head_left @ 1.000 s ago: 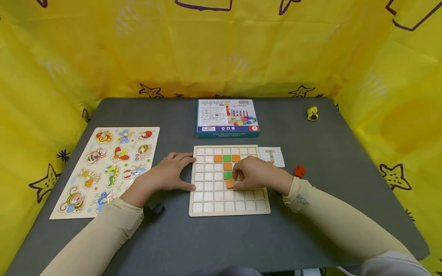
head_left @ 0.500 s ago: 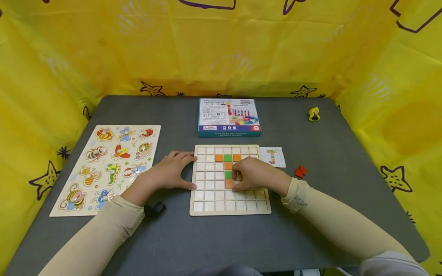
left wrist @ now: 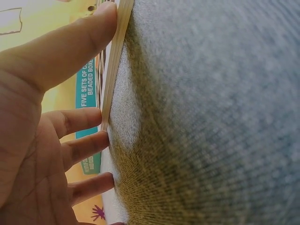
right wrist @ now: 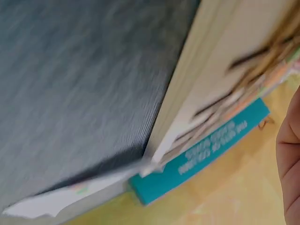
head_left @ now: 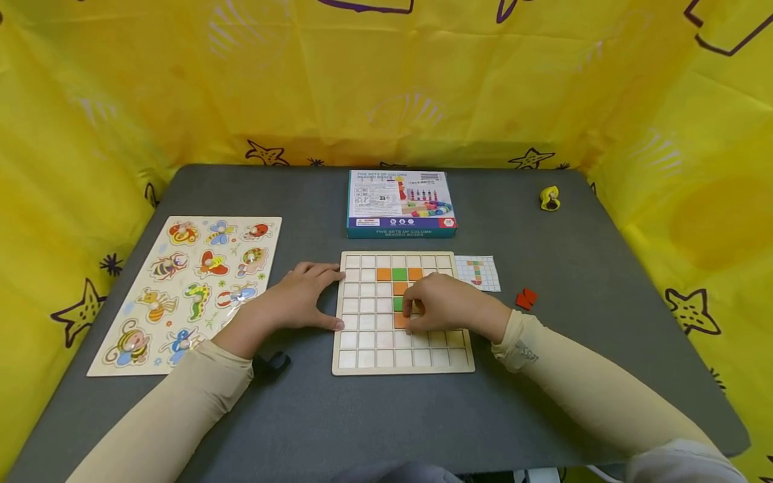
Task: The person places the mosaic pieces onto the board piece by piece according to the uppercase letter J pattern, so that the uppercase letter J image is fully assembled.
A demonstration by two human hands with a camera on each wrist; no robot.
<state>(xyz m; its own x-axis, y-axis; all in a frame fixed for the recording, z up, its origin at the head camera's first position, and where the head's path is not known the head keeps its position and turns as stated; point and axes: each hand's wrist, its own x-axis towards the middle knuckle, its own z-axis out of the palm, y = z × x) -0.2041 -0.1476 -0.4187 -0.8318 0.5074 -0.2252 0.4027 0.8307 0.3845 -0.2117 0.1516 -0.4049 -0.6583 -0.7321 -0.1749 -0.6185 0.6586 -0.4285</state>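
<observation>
A wooden grid board (head_left: 364,359) lies on the dark table in the head view. Orange and green square tiles form a T-like shape on it: a top row of orange, green (head_left: 399,274) and orange, with a column below. The right hand (head_left: 443,302) is over the board, thumb and index finger pinching the lowest orange tile (head_left: 400,321), which lies at its square; its right part is hidden by the fingers. At the board's left edge rests the left hand (head_left: 304,298), thumb and fingers spread and touching the rim; the left wrist view shows these fingertips (left wrist: 105,138) against the wood.
A small pattern card (head_left: 478,273) lies at the board's right side, with red tiles (head_left: 526,299) further right. Behind stands a toy box (head_left: 401,204). An insect puzzle board (head_left: 211,329) lies left, a black object (head_left: 279,362) near the left wrist, a yellow figure (head_left: 549,198) back right.
The right hand has brought the lowest orange tile slightly left, from a tilted position into line with the column under the green tile. The left hand keeps its place at the board's edge.
</observation>
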